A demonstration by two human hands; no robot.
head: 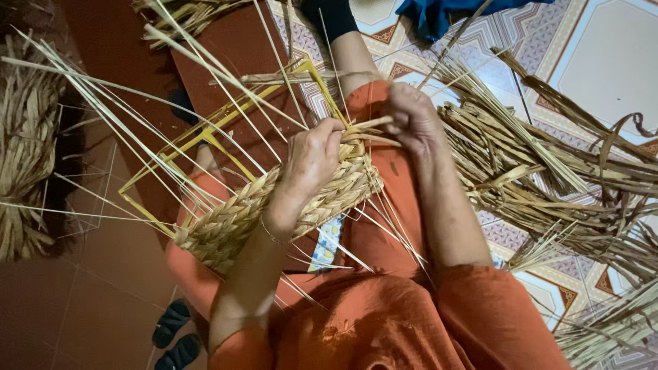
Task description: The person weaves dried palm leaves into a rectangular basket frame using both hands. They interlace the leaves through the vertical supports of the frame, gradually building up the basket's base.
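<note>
A: Hands first. How were they set?

B: The left hand (312,157) lay knuckles-up over the woven band (274,205), fingers curled down and clamped on its top edge, the forearm running from the near side up to it. The right hand (411,120) sat just to the right, fingers pinched shut on a flat straw strand (373,125) at the band's far-right end. The two hands were close together, nearly touching.

A: And where was the band?

B: It rested on the person's lap, against the orange trousers (384,205), fixed round a yellow wire frame (205,137).

A: What about the floor and the room?

B: To the right there was a patterned tile floor (603,62) with a loose heap of dried straw (548,171) spread over it. To the left the floor was plain reddish-brown (89,301), with another straw bundle (27,157) at the far-left edge. A pair of dark sandals (175,336) lay near, at the lower left. A blue cloth (445,14) showed at the far side.

A: Which way did the band run?

B: Its long axis ran diagonally, from near-left up to far-right. Thin pale stalks (103,96) fanned out from it towards the far left, and the frame pointed the same way.
</note>
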